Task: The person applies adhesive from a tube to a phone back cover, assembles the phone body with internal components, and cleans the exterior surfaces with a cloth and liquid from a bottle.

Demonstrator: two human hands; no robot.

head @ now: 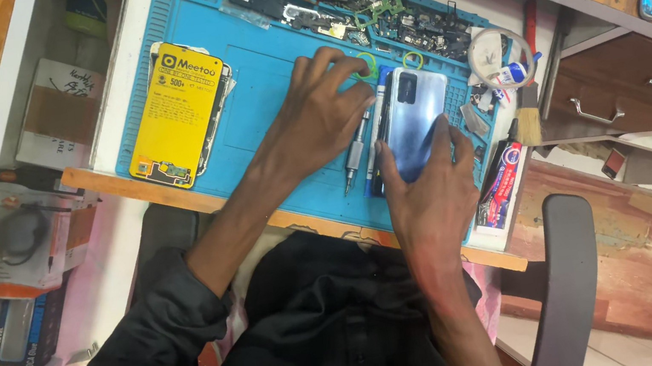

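Right hand (428, 193) fingers (444, 135) spread and pressed on the lower half of a silver-blue smartphone (412, 114), face down at centre-right of the blue repair mat (262, 72). Left hand (314, 116) fingers curl loosely near a small green ring (366, 65) — empty, it seems. Precision screwdriver (356, 153) lies just beside the phone. Phone looks light, stiff, glossy — likely slippery and fragile; grip by the long edges.
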